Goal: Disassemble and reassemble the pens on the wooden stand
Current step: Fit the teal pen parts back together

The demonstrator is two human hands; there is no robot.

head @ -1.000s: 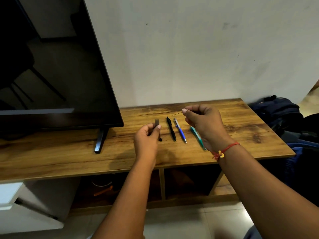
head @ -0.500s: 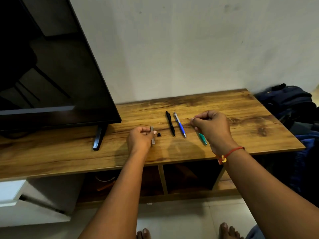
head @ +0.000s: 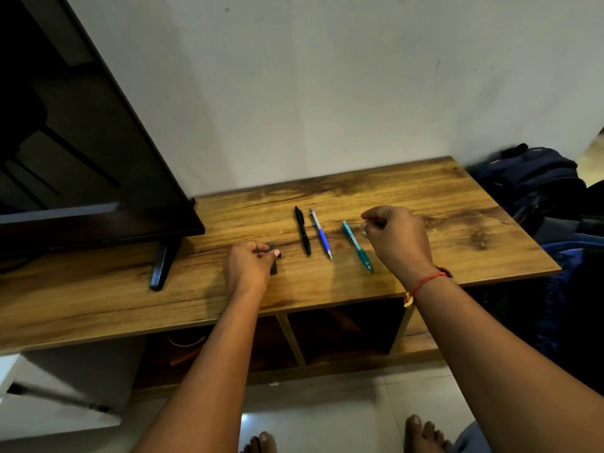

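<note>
Three pens lie side by side on the wooden stand (head: 425, 197): a black pen (head: 303, 231), a blue and silver pen (head: 321, 233) and a teal pen (head: 357, 246). My left hand (head: 250, 268) rests on the stand left of the black pen, pinching a short dark pen barrel (head: 273, 263). A small black piece (head: 279, 255) lies just beside its fingertips. My right hand (head: 397, 238) hovers right of the teal pen, its fingers closed on a thin refill (head: 354, 223) that sticks out to the left.
A large black television (head: 81, 152) stands on the left of the wooden stand, its foot (head: 161, 266) near my left hand. A dark blue backpack (head: 529, 181) lies past the right end. Open shelves sit below. My bare feet show on the tiled floor.
My left hand has come down onto the stand with the dark barrel. My right hand has shifted right, uncovering the teal pen. The view has tilted down.
</note>
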